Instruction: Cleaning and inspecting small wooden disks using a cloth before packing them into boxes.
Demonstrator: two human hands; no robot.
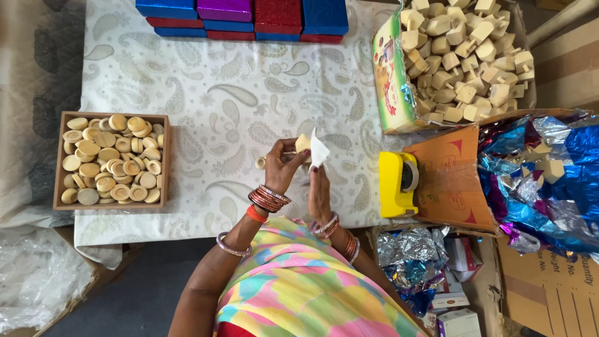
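My left hand [284, 163] grips a small pale wooden toy [302, 143] whose thin stem ends in a round knob [261, 163] pointing left. My right hand [319, 190] is raised just beside it and pinches a small white sheet of paper [319, 151] against the wooden piece. Both hands meet above the paisley-patterned tablecloth [237, 93], near the table's front edge. Bangles circle both wrists.
A wooden tray [60, 168] of several round wooden discs sits at the left. At the right stand a cardboard box [392, 81] of wooden pieces, a yellow tape dispenser [398, 184] and crumpled blue foil [549, 181]. Glittery coloured boxes [243, 17] line the far edge.
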